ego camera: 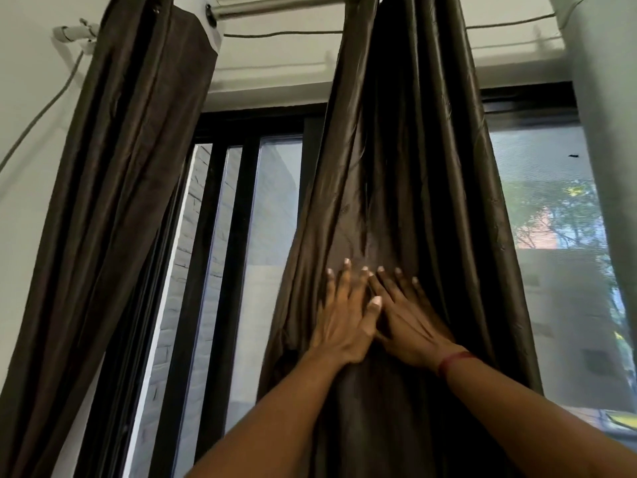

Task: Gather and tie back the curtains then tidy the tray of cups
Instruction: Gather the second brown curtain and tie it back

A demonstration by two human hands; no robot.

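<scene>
Overhead, a metal rod [275, 3] was fixed along the white wall above a black-framed window [238, 219]. The left curtain [113, 201] was bunched at the window's left edge, and the middle curtain [406, 150] was hung in folds before the glass, with panes left uncovered on both sides. The left hand [343, 319] and right hand [412, 322] were pressed flat on its cloth, fingers straight, touching side by side.

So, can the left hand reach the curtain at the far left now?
Probably yes. The left hand lies flat on the middle curtain, holding nothing, and only bare window stands between it and the left curtain. It may need a sidestep.
</scene>
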